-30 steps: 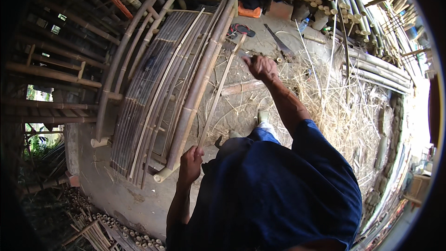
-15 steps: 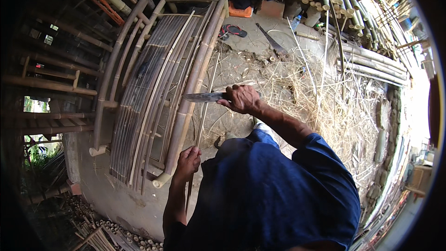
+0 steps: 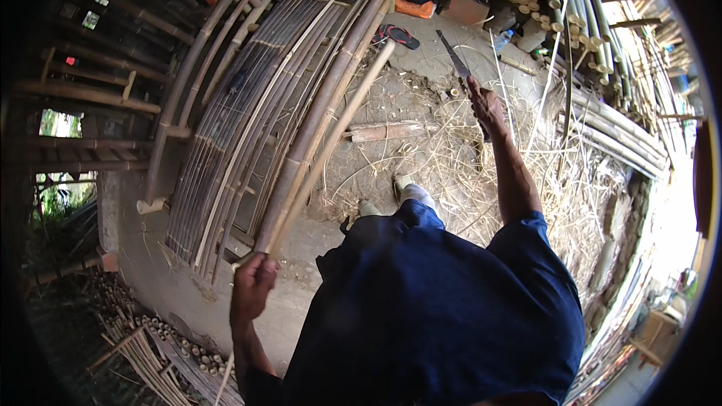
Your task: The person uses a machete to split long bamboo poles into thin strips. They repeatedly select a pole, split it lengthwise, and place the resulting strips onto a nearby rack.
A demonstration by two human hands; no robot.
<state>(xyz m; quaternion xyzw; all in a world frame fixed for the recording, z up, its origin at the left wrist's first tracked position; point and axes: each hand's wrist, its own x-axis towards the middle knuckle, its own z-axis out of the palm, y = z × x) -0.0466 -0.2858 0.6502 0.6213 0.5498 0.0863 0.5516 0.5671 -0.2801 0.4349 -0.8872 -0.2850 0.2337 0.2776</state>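
My left hand (image 3: 254,286) is closed on a long bamboo strip (image 3: 331,143), low at the near end of the bamboo bench (image 3: 301,154). The strip slants up and away along the bench's right rail, blurred by motion; whether it touches the rail I cannot tell. My right hand (image 3: 487,109) is closed round the handle of a long knife (image 3: 460,64), out over the floor to the right. The dark blade points away and left from the fist. It overlaps the spot of a saw on the floor, so the two are hard to separate.
Bamboo shavings (image 3: 459,180) litter the floor, with a split wood piece (image 3: 383,131) ahead of my feet. Sandals (image 3: 396,36) and a plastic bottle (image 3: 502,40) are farther off. Stacked bamboo poles (image 3: 579,7) stand at the far right; cut bamboo (image 3: 188,349) lies near left.
My right hand has swung the knife away from the strip, forward and to the right. My left hand has moved left and slightly down with the strip, which now slants beside the bench rail.
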